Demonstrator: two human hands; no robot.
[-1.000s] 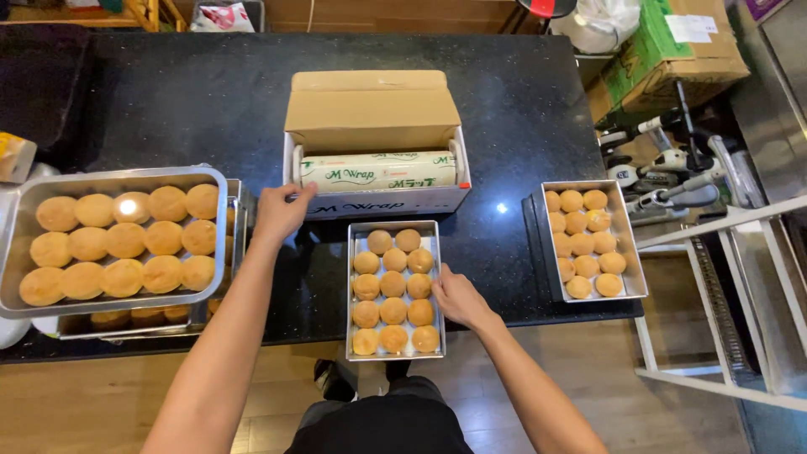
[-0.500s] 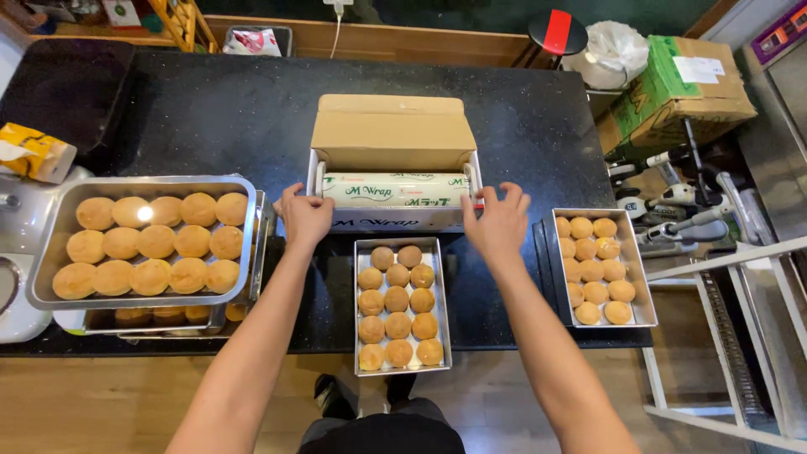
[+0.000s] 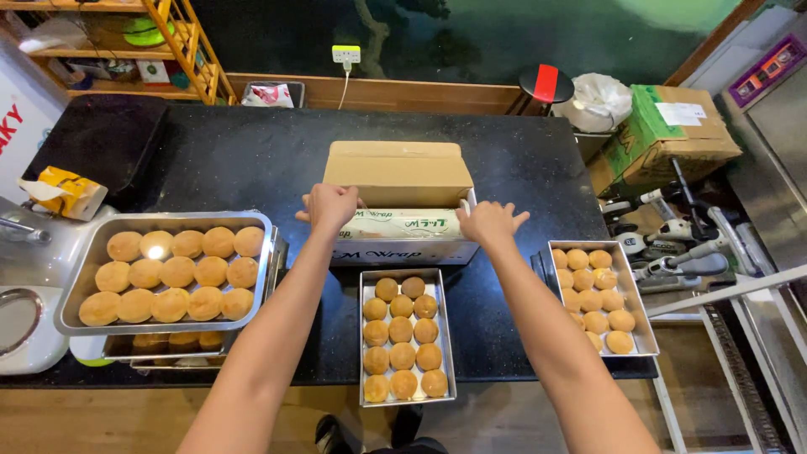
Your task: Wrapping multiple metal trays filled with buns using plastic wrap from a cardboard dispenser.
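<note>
While both hands reach forward: left hand [image 3: 332, 204] curled on roll [image 3: 402, 224] left end; right hand [image 3: 490, 223] fingers spread, touching right end. Roll lies in open box [image 3: 398, 173]. Bun tray [image 3: 408, 402] just below box, between forearms.

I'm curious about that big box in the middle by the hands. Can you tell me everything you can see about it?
The wrap box is a long cardboard dispenser lying flat on the black counter, just behind the small tray of buns. Its plain brown lid stands flipped open toward the back. Inside lies a roll in a pale wrapper with green printing. The white front wall faces the person. The left hand rests on its left end and the right hand on its right end.
</note>
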